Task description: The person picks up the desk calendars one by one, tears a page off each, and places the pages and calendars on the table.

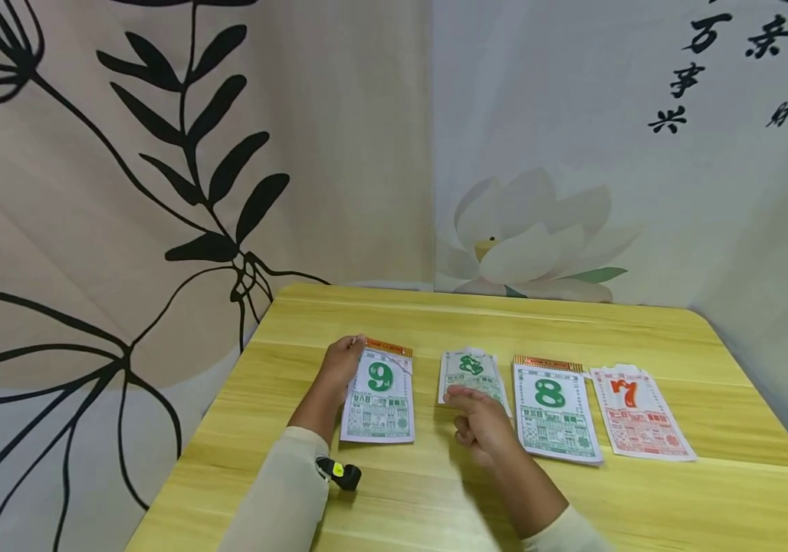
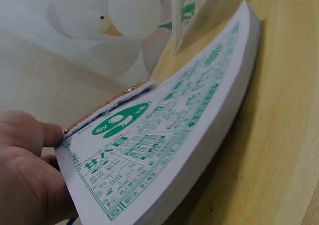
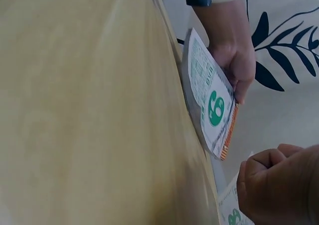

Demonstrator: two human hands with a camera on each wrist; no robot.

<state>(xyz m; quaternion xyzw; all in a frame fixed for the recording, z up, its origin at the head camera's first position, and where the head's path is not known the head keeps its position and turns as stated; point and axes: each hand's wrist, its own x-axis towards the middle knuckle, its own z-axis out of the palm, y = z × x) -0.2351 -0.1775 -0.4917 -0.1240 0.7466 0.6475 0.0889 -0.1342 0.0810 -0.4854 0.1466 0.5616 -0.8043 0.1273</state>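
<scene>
My left hand [image 1: 343, 362] grips the upper left corner of a thick tear-off calendar pad [image 1: 378, 399] marked with a green 9. In the left wrist view the thumb lies on top at the orange binding, and the pad [image 2: 149, 150] bends slightly. To its right, my right hand [image 1: 482, 420] pinches the lower left corner of a loose calendar sheet [image 1: 473, 369] with a green figure and a torn top edge. The index finger lies over the paper and the other fingers are curled. In the right wrist view the sheet [image 3: 234, 210] is partly hidden behind that hand.
Right of my right hand lies another calendar pad [image 1: 556, 414] with a green 8 and an orange binding. Beside it is a loose sheet [image 1: 642, 418] with a red 7. The wooden table [image 1: 394, 506] meets printed curtains [image 1: 366, 153] at its back edge.
</scene>
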